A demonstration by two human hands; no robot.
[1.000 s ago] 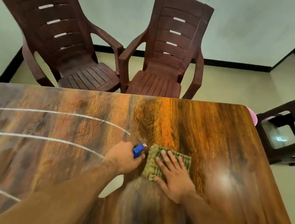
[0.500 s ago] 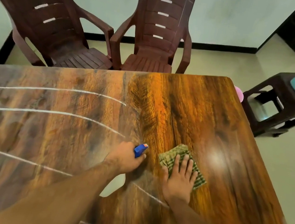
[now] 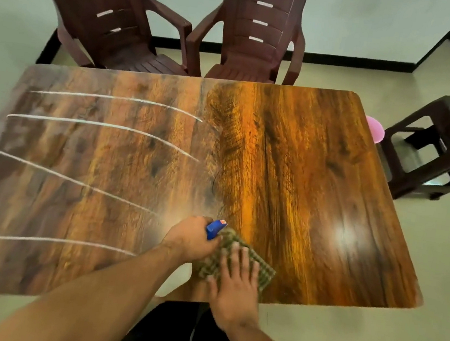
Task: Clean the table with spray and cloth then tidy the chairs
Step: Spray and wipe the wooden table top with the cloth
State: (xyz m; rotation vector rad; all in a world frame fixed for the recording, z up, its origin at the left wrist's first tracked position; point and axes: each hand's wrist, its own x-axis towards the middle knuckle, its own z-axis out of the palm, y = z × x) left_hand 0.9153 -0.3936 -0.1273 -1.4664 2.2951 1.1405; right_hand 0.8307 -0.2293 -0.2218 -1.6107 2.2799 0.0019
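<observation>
Cloth (image 3: 265,274) is sliding back toward table's (image 3: 303,166) 6 o'clock edge, right hand (image 3: 233,299) pressing it flat-fingered to wipe. Left hand (image 3: 191,237) gripping spray bottle (image 3: 215,226) at cloth's 10 o'clock, keeping it ready; white streaks (image 3: 104,125) remaining at 9 o'clock.

Wood table (image 3: 303,166), checked cloth (image 3: 265,274), prob. chalk lines (image 3: 96,124)
</observation>
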